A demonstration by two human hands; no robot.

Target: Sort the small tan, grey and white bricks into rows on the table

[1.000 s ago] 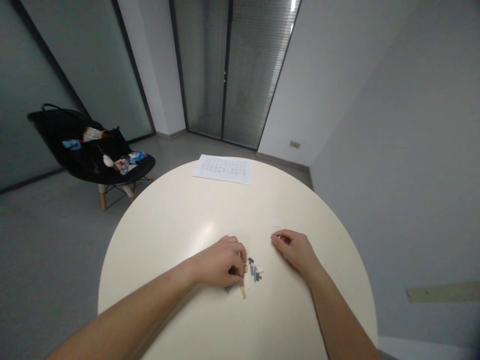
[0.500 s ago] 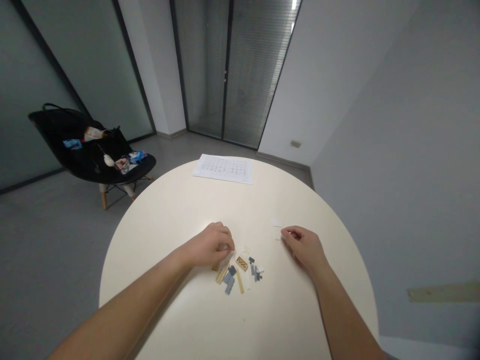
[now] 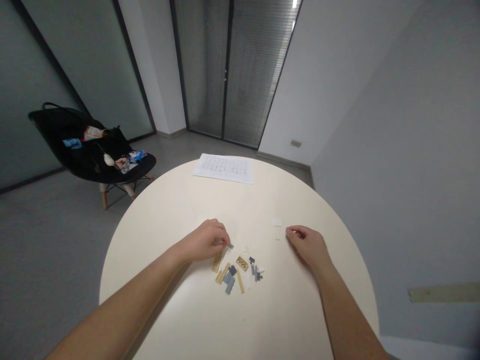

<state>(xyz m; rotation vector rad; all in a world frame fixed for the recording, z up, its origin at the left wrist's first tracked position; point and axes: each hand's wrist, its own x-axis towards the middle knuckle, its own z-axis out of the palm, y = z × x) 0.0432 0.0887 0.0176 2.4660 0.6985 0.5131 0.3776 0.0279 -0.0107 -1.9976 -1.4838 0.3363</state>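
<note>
Tan and slate-blue plastic bricks (image 3: 242, 263) lie scattered near the middle of the round cream table (image 3: 168, 225) on my feed, just ahead of both hands. I see the left hand (image 3: 204, 241) curled narrow, its fingertips at a small slate-blue brick (image 3: 230, 246) just beyond the tan plates (image 3: 217, 261), though I cannot tell whether it is gripped. The right hand (image 3: 307, 246) rests loosely curled and empty on the tabletop, just beside a small white plate (image 3: 277, 234), while a printed sheet (image 3: 223, 168) lies at the far edge.
</note>
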